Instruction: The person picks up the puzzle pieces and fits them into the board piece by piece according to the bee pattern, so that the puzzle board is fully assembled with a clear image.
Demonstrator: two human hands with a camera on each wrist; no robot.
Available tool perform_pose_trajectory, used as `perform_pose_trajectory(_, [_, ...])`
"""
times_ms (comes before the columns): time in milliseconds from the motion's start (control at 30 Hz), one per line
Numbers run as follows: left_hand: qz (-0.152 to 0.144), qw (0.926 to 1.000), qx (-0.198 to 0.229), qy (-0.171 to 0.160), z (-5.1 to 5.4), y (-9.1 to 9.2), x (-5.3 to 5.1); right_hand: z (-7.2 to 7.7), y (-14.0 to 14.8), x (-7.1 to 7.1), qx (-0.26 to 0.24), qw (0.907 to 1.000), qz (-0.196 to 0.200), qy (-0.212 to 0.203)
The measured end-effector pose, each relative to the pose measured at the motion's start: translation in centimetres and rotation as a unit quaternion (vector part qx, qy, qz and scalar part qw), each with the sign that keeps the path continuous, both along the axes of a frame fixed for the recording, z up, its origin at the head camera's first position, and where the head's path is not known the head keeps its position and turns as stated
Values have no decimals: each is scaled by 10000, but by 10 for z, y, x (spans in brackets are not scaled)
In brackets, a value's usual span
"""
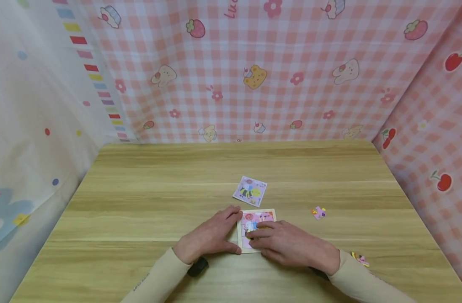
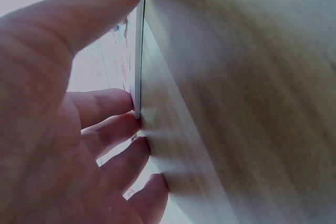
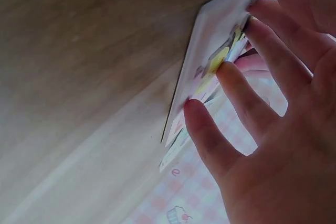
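A small square jigsaw puzzle (image 1: 247, 243) in a pale wooden frame lies flat on the table, showing pink pieces and part of a bee picture. At its left edge is my left hand (image 1: 214, 232), thumb by the near corner and forefinger by the far one. In the left wrist view, fingertips (image 2: 126, 100) touch the frame's edge and others rest on the table. My right hand (image 1: 289, 244) lies over the puzzle's right side, its spread fingertips (image 3: 227, 72) pressing on the pieces. The hand hides much of the picture.
Just beyond the puzzle lies a square bee picture card (image 1: 249, 191). One loose puzzle piece (image 1: 319, 213) sits to the right; more colourful pieces (image 1: 360, 259) lie by the right forearm. A checked curtain (image 1: 231, 105) borders the table's far edge (image 1: 231, 144).
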State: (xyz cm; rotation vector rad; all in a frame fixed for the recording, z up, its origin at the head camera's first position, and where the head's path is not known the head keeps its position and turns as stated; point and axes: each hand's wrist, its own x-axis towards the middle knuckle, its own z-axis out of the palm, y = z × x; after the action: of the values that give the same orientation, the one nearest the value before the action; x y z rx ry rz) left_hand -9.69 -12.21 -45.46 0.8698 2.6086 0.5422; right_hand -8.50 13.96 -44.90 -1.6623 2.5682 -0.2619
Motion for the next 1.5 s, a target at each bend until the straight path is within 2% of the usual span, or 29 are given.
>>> perform_pose_trajectory(133, [34,9999,-25,-123,1,0,-1,2,1,-2,-112,9998,96,-166])
perform_pose_trajectory(267, [99,9996,-86,-232,0,1,-1,5,5,-5,-371,9973,-7,-632])
perform_pose_trajectory(433, [132,9997,-89,-208,-1,1,-2,11,13,-5,-689,9867,-756,-1261])
perform_pose_trajectory(600, [144,9996,-113,-197,-1,1,-2,17,24,-5,-1116,9721,-1431,-1483])
perform_pose_trajectory(800, [140,9997,-115,-181,-1,2,-1,21,43,-6,-1485,9619,-1804,-1420])
perform_pose_trajectory(967, [152,9996,-153,-180,-2,2,0,24,58,-4,-1638,9591,-2072,-1014])
perform_pose_trajectory(1133, [142,9996,-182,-141,-2,2,0,27,70,-2,-1776,9487,-2430,-970])
perform_pose_trajectory(1333, [132,9997,-194,-121,-1,2,1,25,86,-2,-2028,9371,-2720,-818])
perform_pose_trajectory(1500, [113,9997,-196,-128,-1,2,0,22,101,-2,-2078,9334,-2851,-653])
